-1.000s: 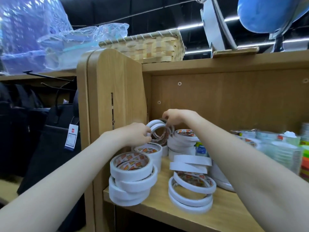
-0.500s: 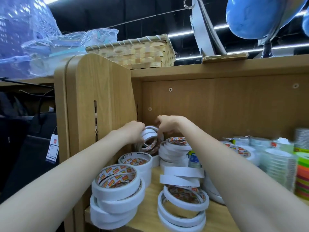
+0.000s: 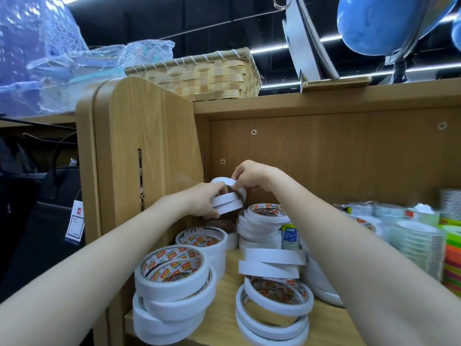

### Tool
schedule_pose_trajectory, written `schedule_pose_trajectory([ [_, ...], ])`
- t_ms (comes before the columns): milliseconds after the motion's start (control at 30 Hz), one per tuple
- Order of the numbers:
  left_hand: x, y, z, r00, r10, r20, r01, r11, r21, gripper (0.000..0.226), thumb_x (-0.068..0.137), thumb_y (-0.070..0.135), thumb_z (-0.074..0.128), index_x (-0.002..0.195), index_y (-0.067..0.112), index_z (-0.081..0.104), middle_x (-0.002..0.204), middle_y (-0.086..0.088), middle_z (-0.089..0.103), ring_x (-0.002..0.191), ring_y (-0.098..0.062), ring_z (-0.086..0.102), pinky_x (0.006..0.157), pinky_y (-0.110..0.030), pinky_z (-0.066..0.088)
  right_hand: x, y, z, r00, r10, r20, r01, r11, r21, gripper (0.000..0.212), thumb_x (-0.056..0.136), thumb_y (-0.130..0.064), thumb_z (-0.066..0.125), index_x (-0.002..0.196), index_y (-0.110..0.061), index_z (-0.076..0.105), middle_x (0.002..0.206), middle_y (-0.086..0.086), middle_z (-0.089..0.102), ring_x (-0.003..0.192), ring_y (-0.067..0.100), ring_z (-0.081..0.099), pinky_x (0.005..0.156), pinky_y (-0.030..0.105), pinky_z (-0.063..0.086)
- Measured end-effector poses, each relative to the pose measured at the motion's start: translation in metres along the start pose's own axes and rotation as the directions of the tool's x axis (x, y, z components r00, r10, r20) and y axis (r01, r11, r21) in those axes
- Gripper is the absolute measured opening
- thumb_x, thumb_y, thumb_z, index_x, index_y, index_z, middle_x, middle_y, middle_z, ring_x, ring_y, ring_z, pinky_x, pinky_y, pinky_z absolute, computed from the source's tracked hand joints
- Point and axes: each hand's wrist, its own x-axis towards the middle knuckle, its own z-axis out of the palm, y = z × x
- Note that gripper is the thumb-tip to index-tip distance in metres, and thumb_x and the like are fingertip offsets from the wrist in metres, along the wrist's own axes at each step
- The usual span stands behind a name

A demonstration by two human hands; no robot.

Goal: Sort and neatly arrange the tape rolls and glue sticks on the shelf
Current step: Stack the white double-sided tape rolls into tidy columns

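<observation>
Several stacks of white double-sided tape rolls stand on the wooden shelf [image 3: 224,328]. My left hand [image 3: 204,202] grips a small bundle of narrow white tape rolls [image 3: 228,202], lifted off the stack at the back left corner. My right hand [image 3: 249,177] pinches the top roll of that bundle from above. A leaning stack of wide rolls [image 3: 172,290] is at the front left, a looser stack of thin rolls [image 3: 273,295] at the front middle. A blue-labelled glue stick [image 3: 289,236] stands behind the middle stacks.
The shelf's side panel [image 3: 147,156] is close on the left. To the right lie clear tape rolls [image 3: 416,243] and a stack of coloured tape [image 3: 452,265]. A woven basket [image 3: 199,76] sits on the top board. Dark bags [image 3: 50,221] hang at the left.
The bundle of narrow rolls has come up off the back stack, held between both hands. My head has shifted closer and slightly left.
</observation>
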Motion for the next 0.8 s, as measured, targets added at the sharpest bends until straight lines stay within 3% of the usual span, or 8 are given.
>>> schedule_pose_trajectory([
  [100,-0.001,0.003,-0.01,0.998,0.06,0.007,-0.06,0.988,0.141,0.049,0.083,0.012,0.065,0.126,0.02,0.044,0.121,-0.003,0.054,0.104,-0.021,0.052,0.086,-0.033,0.045,-0.004,0.001,-0.013,0.998,0.0,-0.067,0.006,0.995,0.101,0.021,0.086,-0.008,0.061,0.107,-0.01,0.062,0.092,0.006,0.056,0.082,0.017,0.051,0.054,0.021,0.038],
  [167,-0.002,0.005,-0.013,0.995,0.08,0.053,-0.091,0.963,0.252,0.047,0.085,0.01,0.062,0.129,0.019,0.047,0.121,-0.003,0.056,0.107,-0.021,0.053,0.083,-0.029,0.043,-0.008,0.003,-0.022,0.994,-0.01,-0.112,0.033,0.977,0.208,0.011,0.085,-0.005,0.063,0.091,-0.014,0.062,0.087,0.004,0.057,0.077,0.014,0.051,0.055,0.021,0.036],
  [233,-0.001,0.006,-0.009,0.992,0.08,0.096,-0.106,0.943,0.314,0.042,0.088,0.011,0.058,0.128,0.019,0.049,0.121,-0.004,0.058,0.107,-0.022,0.054,0.082,-0.029,0.043,-0.013,0.005,-0.03,0.988,-0.041,-0.147,0.082,0.955,0.284,0.016,0.083,-0.003,0.063,0.08,-0.017,0.058,0.09,0.004,0.06,0.084,0.016,0.054,0.058,0.022,0.036],
  [333,0.005,0.007,-0.002,0.984,0.017,0.175,-0.097,0.883,0.46,0.034,0.092,0.012,0.052,0.125,0.015,0.051,0.118,-0.006,0.059,0.104,-0.022,0.058,0.081,-0.029,0.046,-0.022,0.007,-0.037,0.983,-0.084,-0.163,0.123,0.961,0.247,0.016,0.083,-0.002,0.063,0.082,-0.016,0.056,0.101,0.008,0.061,0.093,0.019,0.055,0.058,0.021,0.037],
  [433,0.012,0.013,0.004,0.974,-0.024,0.224,-0.128,0.76,0.638,0.031,0.093,0.012,0.05,0.123,0.012,0.055,0.117,-0.006,0.06,0.104,-0.021,0.059,0.081,-0.026,0.047,-0.027,0.009,-0.038,0.984,-0.103,-0.145,0.13,0.972,0.195,0.013,0.084,-0.003,0.062,0.087,-0.014,0.057,0.101,0.007,0.059,0.092,0.018,0.056,0.057,0.019,0.041],
  [600,0.015,0.029,0.001,0.952,-0.112,0.284,-0.121,0.716,0.688,0.036,0.097,0.01,0.038,0.132,0.004,0.045,0.127,-0.012,0.053,0.114,-0.025,0.054,0.086,-0.027,0.041,-0.032,0.012,-0.034,0.985,-0.14,-0.102,0.152,0.98,0.126,0.019,0.085,-0.005,0.063,0.103,-0.008,0.059,0.106,0.007,0.057,0.093,0.017,0.057,0.058,0.017,0.046],
  [800,0.016,0.03,0.001,0.947,-0.149,0.283,-0.09,0.725,0.683,0.035,0.098,0.01,0.037,0.131,0.003,0.044,0.129,-0.013,0.051,0.116,-0.026,0.052,0.09,-0.029,0.042,-0.033,0.01,-0.029,0.983,-0.179,-0.044,0.182,0.981,0.063,0.017,0.083,-0.003,0.065,0.096,-0.01,0.058,0.103,0.009,0.059,0.08,0.015,0.061,0.071,0.024,0.054],
])
